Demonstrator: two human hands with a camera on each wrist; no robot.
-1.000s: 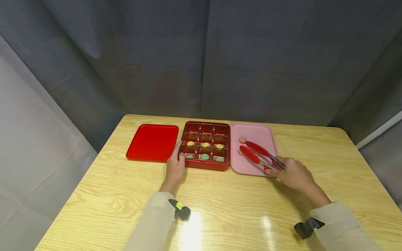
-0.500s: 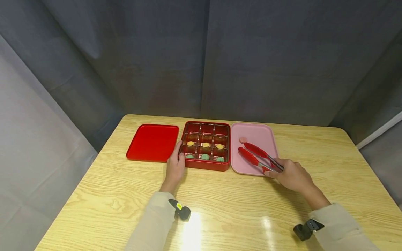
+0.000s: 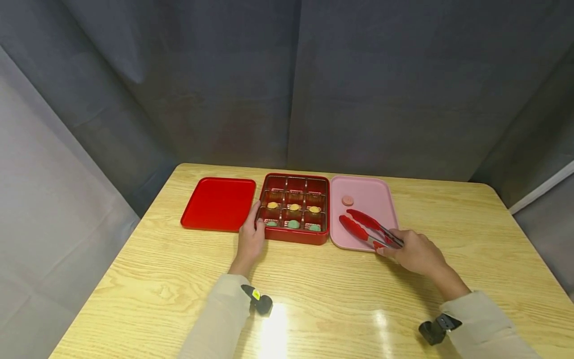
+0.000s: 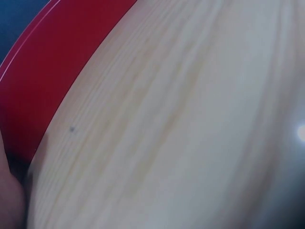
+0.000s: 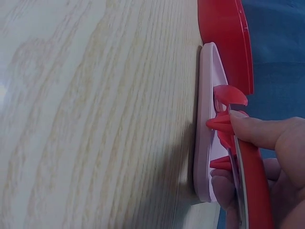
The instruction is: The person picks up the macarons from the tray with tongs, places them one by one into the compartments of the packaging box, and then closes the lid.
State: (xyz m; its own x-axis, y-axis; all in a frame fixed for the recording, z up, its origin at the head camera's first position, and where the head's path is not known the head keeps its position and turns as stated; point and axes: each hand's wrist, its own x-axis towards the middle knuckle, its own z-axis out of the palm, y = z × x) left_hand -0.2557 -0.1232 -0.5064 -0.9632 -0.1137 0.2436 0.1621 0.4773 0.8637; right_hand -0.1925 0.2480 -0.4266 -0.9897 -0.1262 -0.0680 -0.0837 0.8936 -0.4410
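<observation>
Step in hand, we judge: picking up round pink disc [image 3: 349, 215] from rectangular pale pink tray [image 3: 367, 187]. Our right hand [image 3: 417, 252] grasps red-and-silver tongs [image 3: 355, 228], fingers curled round handles; disc seems to sit between tips, whether pinched we cannot tell. Second round pink disc [image 3: 347, 200] lies just behind. Left hand [image 3: 251, 243] braces square red nine-compartment box [image 3: 296, 237] just left of tray, fingers laid along side, not clenched. Small yellow pieces [image 3: 294, 207] fill middle row, small green pieces [image 3: 293, 224] front row. Next move likely calls for firm squeeze, then lift toward back row.
</observation>
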